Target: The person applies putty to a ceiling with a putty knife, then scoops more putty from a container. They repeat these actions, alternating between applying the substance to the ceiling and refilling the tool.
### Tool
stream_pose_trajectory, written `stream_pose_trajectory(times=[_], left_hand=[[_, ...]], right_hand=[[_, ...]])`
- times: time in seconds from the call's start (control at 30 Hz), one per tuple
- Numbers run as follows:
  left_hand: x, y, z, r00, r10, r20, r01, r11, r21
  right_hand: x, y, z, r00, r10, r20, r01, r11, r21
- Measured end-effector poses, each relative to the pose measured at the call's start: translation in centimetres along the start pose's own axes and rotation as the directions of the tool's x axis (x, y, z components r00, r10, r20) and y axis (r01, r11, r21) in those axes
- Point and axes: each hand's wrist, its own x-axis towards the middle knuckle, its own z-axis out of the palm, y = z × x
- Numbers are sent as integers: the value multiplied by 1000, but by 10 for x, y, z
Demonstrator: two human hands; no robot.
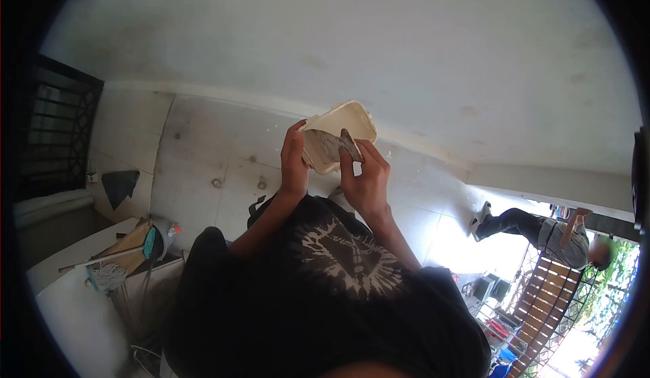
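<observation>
My left hand (293, 160) is closed on the left rim of a cream plastic tub (357, 115), holding it tilted in front of my chest. Whitish-grey paste (323, 144) coats part of its inside. In my right hand (369, 178), pinched between thumb and fingers, is a small flat scraper (350, 148) smeared with grey. It sits over the tub's right side, and whether its edge touches the paste is hard to see.
A pale wall (406, 53) with faint patches rises ahead, above a tiled floor (196, 154) with several round stains. A bucket (162, 239) and a mop head (107, 276) stand at the left, near a dark cloth (120, 187). Another person (542, 232) stands by the wall at the right.
</observation>
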Motion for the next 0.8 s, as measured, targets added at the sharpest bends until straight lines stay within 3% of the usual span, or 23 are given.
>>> stream_pose_trajectory(times=[0.1, 0.4, 0.53, 0.6, 0.8], left_hand=[[1, -6, -2, 999, 30, -12, -29, 998, 59], [1, -5, 1, 999, -5, -33, 5, 1000, 16], [1, -2, 4, 1000, 16, -8, -16, 1000, -9], [1, -4, 2, 999, 5, -40, -4, 1000, 27], [1, -2, 3, 1000, 21, -16, -21, 1000, 5]], right_hand=[[2, -12, -12, 997, -63, -52, 61, 997, -50], [1, -16, -16, 1000, 16, -25, -15, 1000, 9], [1, -2, -7, 1000, -13, 10, 13, 1000, -19], [4, -12, -14, 998, -48, -49, 47, 999, -28], [3, -7, -10, 1000, -11, -17, 10, 999, -39]])
